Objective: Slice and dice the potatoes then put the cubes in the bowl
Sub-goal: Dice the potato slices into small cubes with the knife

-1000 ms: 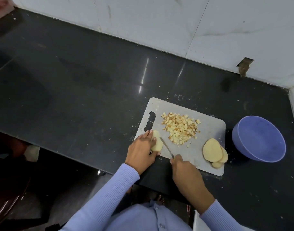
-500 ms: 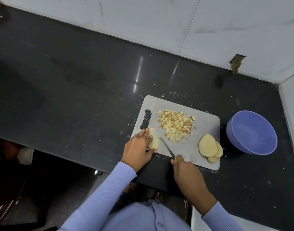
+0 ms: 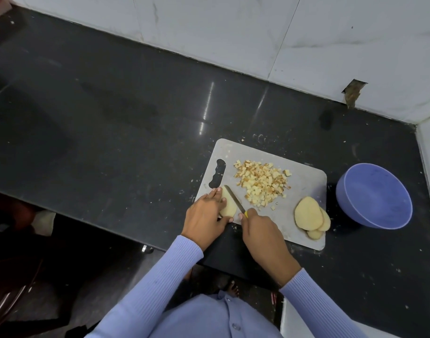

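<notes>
A grey cutting board [image 3: 304, 189] lies on the black counter. At its near left corner my left hand [image 3: 205, 217] holds a peeled potato piece [image 3: 228, 204] down, fingers and thumb curled around it. My right hand [image 3: 262, 234] grips a yellow-handled knife [image 3: 234, 200]; its blade lies across the potato piece. A heap of potato cubes [image 3: 261, 185] sits mid-board. Three potato slices [image 3: 310, 217] lie stacked at the near right corner. The blue bowl [image 3: 375, 195] stands right of the board and looks empty.
White tiled walls [image 3: 233, 32] close the counter at the back and right. The counter's front edge runs just below the board, with dark floor beneath. Small potato scraps dot the counter around the board.
The knife blade has shifted left from beside the potato piece onto it. My left hand keeps its hold. The camera has moved slightly.
</notes>
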Tool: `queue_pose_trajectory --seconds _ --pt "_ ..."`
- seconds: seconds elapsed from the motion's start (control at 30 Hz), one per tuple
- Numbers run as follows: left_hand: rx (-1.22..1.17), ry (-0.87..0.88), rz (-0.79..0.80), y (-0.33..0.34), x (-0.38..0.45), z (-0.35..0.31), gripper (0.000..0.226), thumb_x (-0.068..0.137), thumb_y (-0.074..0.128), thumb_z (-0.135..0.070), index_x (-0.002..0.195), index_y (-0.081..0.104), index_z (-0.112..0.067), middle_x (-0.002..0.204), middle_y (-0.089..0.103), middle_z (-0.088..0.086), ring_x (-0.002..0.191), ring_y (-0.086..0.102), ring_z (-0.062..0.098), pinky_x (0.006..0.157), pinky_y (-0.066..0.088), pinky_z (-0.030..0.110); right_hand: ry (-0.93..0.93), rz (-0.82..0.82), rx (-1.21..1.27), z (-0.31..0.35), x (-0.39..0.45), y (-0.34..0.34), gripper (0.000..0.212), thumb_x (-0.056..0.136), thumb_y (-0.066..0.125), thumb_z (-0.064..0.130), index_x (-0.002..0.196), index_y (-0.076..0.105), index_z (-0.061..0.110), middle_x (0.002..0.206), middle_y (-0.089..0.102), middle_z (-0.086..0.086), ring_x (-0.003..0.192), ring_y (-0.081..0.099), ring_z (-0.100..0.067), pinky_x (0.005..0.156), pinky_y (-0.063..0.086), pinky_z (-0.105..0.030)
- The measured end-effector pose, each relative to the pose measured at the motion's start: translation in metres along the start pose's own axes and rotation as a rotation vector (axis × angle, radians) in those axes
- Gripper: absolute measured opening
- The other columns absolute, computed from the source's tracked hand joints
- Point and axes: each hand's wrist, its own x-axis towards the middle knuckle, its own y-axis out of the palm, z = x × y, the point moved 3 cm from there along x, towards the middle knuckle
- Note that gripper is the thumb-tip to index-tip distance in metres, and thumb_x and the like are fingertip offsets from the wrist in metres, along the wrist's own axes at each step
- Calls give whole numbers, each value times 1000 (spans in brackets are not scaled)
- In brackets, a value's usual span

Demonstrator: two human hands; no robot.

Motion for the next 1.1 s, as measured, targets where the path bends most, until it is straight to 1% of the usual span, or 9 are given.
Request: queue_pose_trajectory --seconds 0.17,0.27,0.33,0.47,0.7,0.83,1.0,1.1 --pt "-11 -1 4 0 0 0 51 92 55 -41 139 45 -24 156 20 -8 142 19 7 106 35 29 5 13 -25 9 9 1 31 104 25 35 106 45 10 92 59 -9 74 47 -24 63 35 -32" --pt "-13 -1 14 1 0 -1 52 93 54 -41 140 45 -23 157 19 -8 142 20 8 106 35 31 0 22 -49 5 3 3 30 104 24 34 106 43 11 89 57 -8 81 56 -27 63 35 -32" --pt "-16 0 14 1 -1 -2 51 93 54 -41 140 45 -23 156 19 -9 143 18 7 107 34 31 8 52 -78 -5 -12 9 30 104 23 35 106 42 12 86 57 -6 82 59 -26 63 37 -32" --pt "-10 3 7 2 -1 -2 51 94 53 -40 141 44 -24 156 18 -10 143 17 7 107 33 30 60 83 -139 -27 -43 17 30 104 21 37 106 41 14 93 63 -5 86 63 -26 62 38 -32" --pt "-1 -4 -8 4 -2 1 46 93 54 -42 136 50 -26 155 24 -9 140 25 7 103 38 30 64 28 -103 -27 -37 20 31 104 21 38 106 41 15 90 63 -4 83 62 -25 62 39 -32" --pt "13 -2 -25 6 -4 2 42 94 53 -42 133 53 -27 153 28 -8 139 29 8 103 40 30 65 43 -89 -31 -48 22 27 103 20 39 98 36 18 81 55 0 79 60 -23 64 42 -33" --pt "51 8 -34 8 -4 3 43 94 50 -45 133 53 -27 153 30 -8 137 32 9 101 41 29 90 15 -64 -32 -41 18 31 103 21 38 104 42 15 85 61 -3 82 62 -25 66 43 -34" --pt "56 21 -40 7 -4 4 44 93 51 -47 132 54 -27 152 32 -8 136 35 8 100 40 28 74 -11 -34 -29 -38 12 30 103 24 38 101 44 15 76 52 1 78 61 -23 64 43 -33"
